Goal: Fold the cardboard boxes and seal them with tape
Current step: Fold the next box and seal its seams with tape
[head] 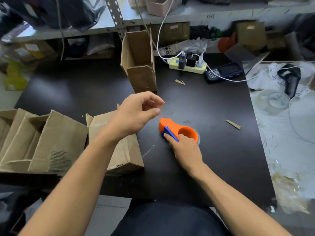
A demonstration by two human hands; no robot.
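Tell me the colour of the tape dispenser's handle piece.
Blue, on an orange tape dispenser body; the head view shows it by the right hand.

**Lighting and image quality, head view**

Even, fairly bright illumination is seen, with a soft sheen reflected on the dark surface (71, 92) at upper left. Only faint shadows are cast. Wide-angle bending is evident at the edges, where shelves (221, 16) and clutter are blurred.

An orange tape dispenser (177, 129) with a blue lever lies on the black table (85, 89); brown cardboard boxes (139, 65), a pale yellow power strip (187, 67).
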